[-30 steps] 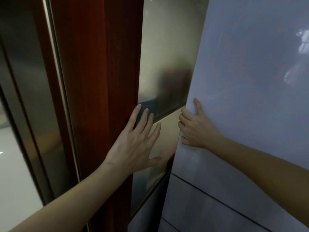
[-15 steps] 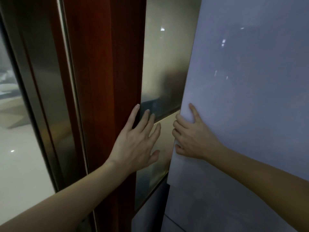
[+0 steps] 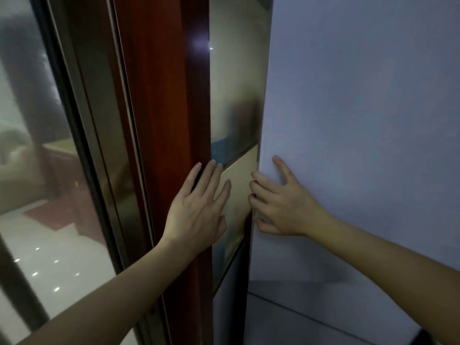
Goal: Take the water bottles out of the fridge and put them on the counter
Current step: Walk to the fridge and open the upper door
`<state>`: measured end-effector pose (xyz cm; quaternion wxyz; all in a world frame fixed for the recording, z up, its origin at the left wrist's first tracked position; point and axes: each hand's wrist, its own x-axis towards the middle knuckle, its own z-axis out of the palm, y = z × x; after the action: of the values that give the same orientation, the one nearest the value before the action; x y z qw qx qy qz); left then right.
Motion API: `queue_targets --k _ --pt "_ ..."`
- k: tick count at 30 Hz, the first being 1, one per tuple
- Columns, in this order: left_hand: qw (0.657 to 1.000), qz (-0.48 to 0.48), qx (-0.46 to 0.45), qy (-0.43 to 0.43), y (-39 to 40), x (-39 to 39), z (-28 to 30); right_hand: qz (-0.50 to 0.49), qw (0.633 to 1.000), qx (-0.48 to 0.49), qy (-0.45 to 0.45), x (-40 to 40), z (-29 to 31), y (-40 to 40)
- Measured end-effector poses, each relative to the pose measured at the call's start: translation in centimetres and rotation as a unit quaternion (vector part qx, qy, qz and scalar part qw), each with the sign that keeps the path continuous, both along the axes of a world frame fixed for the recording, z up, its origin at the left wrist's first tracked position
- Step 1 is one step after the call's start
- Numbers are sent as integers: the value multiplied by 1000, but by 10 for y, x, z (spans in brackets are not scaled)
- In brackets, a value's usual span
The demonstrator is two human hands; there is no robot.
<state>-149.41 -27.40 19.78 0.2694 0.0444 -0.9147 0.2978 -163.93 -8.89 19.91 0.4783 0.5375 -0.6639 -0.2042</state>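
No water bottles are in view. The pale grey fridge door (image 3: 361,120) fills the right half of the head view. My right hand (image 3: 286,205) grips the door's left edge: four fingers curl round the edge and the thumb lies on the door's face. My left hand (image 3: 196,210) is flat with straight fingers, pressing on the red-brown wooden frame (image 3: 161,95) and the frosted glass panel (image 3: 236,70) just left of the fridge. The inside of the fridge is hidden.
A lower fridge door (image 3: 311,327) sits under the upper one. At the far left a metal-framed glass door (image 3: 49,170) shows a lit room behind it. The gap between fridge and wooden frame is narrow.
The fridge door's edge, with my right hand on it, has shifted left towards my left hand. My left hand stays flat on the frame. The view has turned slightly.
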Motion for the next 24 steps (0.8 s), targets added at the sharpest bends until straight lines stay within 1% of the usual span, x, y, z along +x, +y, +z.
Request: queue_targets --k 7,13,16,24 --pt "997 -64 40 15 -13 37 -3 -131 991 -3 -5 79 -4 17" --pt "985 -134 102 35 -4 62 -9 -171 984 -41 -1 146 -13 53" --pt "981 -165 102 31 8 72 -10 -186 980 -68 4 175 -18 70" --pt "967 -233 102 24 48 98 -10 -209 974 -86 27 236 -19 122"
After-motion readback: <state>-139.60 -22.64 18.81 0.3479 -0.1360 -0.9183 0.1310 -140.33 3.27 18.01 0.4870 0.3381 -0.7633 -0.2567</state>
